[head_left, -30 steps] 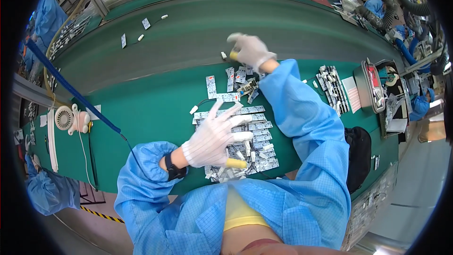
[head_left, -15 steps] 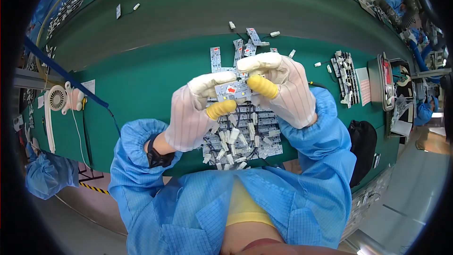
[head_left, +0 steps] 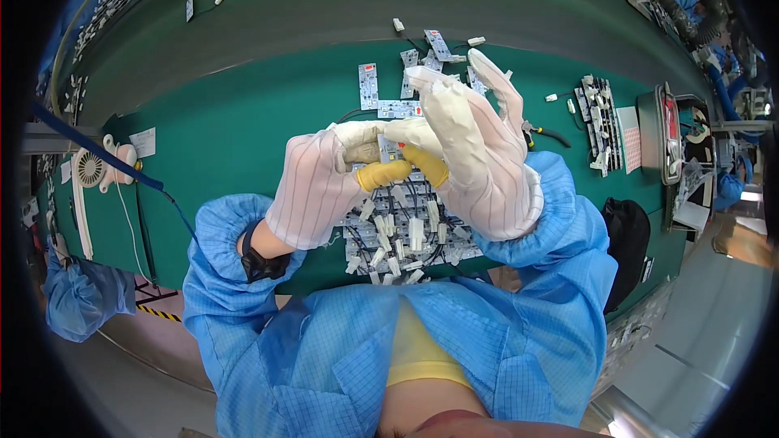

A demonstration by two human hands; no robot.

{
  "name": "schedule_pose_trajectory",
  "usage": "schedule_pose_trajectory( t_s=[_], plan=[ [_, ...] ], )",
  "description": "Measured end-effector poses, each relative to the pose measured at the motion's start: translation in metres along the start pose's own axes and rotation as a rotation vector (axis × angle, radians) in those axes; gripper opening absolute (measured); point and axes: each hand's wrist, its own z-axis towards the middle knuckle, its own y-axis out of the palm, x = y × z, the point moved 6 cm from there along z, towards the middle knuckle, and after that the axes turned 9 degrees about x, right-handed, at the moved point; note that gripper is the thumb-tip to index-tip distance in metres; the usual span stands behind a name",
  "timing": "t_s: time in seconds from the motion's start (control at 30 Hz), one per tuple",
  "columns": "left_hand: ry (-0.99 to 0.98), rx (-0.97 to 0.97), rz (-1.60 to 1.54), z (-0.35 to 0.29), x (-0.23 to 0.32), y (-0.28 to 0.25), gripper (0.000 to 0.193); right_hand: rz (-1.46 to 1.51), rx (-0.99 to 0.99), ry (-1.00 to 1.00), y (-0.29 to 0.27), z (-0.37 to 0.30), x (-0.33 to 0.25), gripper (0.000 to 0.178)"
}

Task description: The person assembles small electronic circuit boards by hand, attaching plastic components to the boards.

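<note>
Both hands raised above the green bench [head_left: 243, 130], meeting over the pile of small white circuit boards [head_left: 406, 235] with connectors and dark leads. Left hand [head_left: 316, 186] in a striped white glove with yellow fingertip cots, fingers curled, pinching one small circuit board [head_left: 391, 148] from its left edge. Right hand [head_left: 475, 162], same glove type, pinching the same board from the right; its outer fingers stand up and slightly spread.

Change since a second ago: the left hand was flat and spread on the pile, the right reaching to the far side of the pile among loose boards. Half a second ago both had come together on one board. Now the board is held closer to the camera, directly above the pile. Judgement: one board is picked out and now being worked or inspected in both hands.

Right of the pile: pliers [head_left: 542, 133], a row of boards [head_left: 599, 118], a tray [head_left: 667, 134]. Left of the pile: small white fan [head_left: 91, 170], blue cable [head_left: 97, 154].
</note>
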Motion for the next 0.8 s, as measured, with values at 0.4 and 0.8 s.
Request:
schedule_pose_trajectory(
  t_s=[0.4, 0.8],
  plan=[
    [0.087, -0.038, 0.025, -0.005, 0.000, 0.003, 0.043, 0.207, -0.202, 0.133, -0.002, 0.003, 0.007, 0.090],
    [-0.042, -0.194, -0.066, -0.017, -0.015, 0.014, 0.051, 0.208, -0.157, 0.043, -0.005, 0.002, 0.006, 0.069]
  ],
)
